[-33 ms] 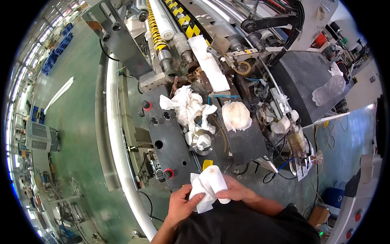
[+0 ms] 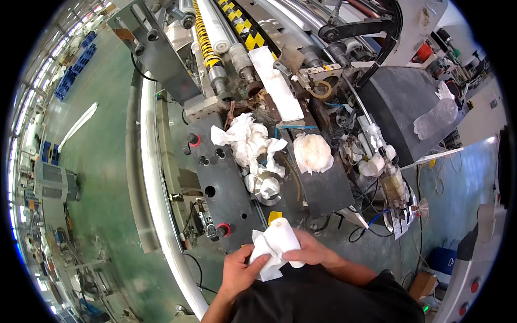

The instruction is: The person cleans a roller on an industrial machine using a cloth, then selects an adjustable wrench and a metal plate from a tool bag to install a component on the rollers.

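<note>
Close to my body at the lower middle, a white paper roll [image 2: 288, 239] is held between my hands, with a loose crumpled end of paper [image 2: 264, 253] hanging from its left side. My left hand [image 2: 240, 269] pinches that loose end between thumb and fingers. Around the roll's right side, my right hand [image 2: 312, 250] is closed, its thumb lying across the front. A small yellow piece [image 2: 274, 217] shows just beyond the roll. Farther off, a heap of crumpled white paper [image 2: 247, 141] lies on the dark metal machine plate [image 2: 223, 185].
Past the plate stand the machine's rollers [image 2: 212, 32] and a yellow-and-black striped bar [image 2: 242, 26]. A round whitish wad [image 2: 313, 153] rests to the right, beside a long white strip [image 2: 277, 86]. A clear plastic bottle [image 2: 435, 119] lies on the dark cover at far right.
My right thumb has shifted slightly left across the front of the roll. My left hand has barely moved.
</note>
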